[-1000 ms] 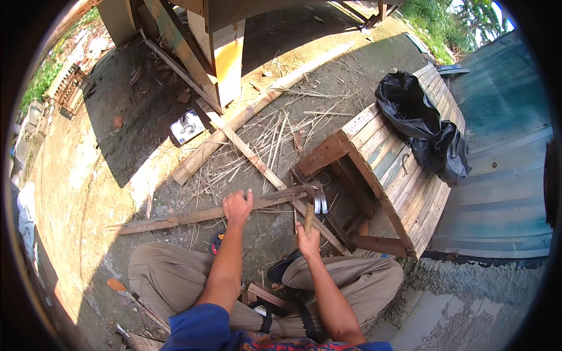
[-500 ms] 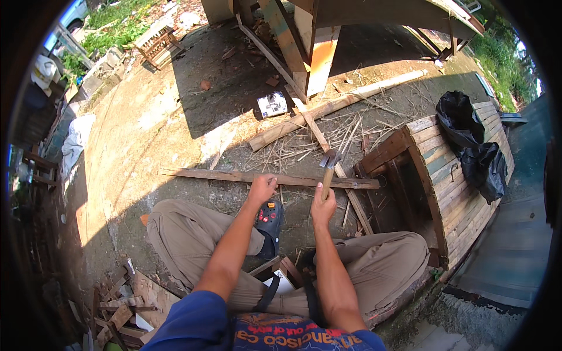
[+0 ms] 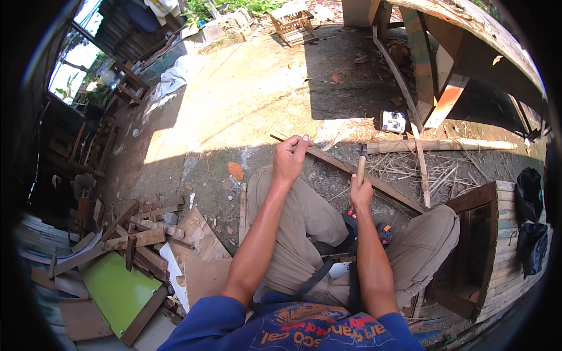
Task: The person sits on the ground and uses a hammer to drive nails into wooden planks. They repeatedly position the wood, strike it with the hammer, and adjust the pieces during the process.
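A hammer with a pale wooden handle (image 3: pixel 361 168) is upright in my right hand (image 3: pixel 361 192), my fingers wrapped round the grip and its metal head (image 3: pixel 362 150) uppermost. My left hand (image 3: pixel 291 159) has its fingers pinched together near the left end of a long, narrow wooden strip (image 3: pixel 374 181). Whatever those fingers hold, if anything, is too small to make out. The strip slants in front of my bent legs, its far-left tip showing past my left hand; whether that hand touches it I cannot tell.
Scrap boards and a green panel (image 3: pixel 120 286) are heaped at the left. A bamboo pole (image 3: pixel 451 145) lies beyond the strip among split slivers, near a printed tin (image 3: pixel 393 121). A slatted wooden cabinet (image 3: pixel 504 248) with black plastic (image 3: pixel 530 245) stands at the right.
The view has swung left, bringing the scrap heap into sight. My left hand has moved toward the strip's left end, and the strip now slants. My right hand still grips the hammer.
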{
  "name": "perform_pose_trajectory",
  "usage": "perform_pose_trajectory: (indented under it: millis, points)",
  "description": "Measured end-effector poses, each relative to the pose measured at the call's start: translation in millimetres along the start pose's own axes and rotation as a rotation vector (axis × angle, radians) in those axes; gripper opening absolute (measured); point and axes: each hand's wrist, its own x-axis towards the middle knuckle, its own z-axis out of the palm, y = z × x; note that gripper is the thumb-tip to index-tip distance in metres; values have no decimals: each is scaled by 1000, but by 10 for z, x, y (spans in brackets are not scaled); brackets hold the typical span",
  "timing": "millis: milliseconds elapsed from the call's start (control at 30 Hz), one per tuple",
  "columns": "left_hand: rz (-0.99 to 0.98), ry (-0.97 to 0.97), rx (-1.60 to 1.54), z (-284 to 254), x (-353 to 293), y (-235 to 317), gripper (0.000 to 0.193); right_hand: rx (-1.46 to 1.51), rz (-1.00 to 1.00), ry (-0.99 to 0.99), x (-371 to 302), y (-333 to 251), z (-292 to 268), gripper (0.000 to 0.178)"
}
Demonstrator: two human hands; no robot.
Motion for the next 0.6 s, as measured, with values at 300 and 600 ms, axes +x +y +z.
perform_pose_trajectory:
  millis: [300,600]
  points:
    - [-148,233,171,-878,-990,-202,21,-537,-262,-688,-191,-15,806,41]
    - [85,270,402,-885,-1146,-316,12,-593,-448,-610,-185,86,1273,41]
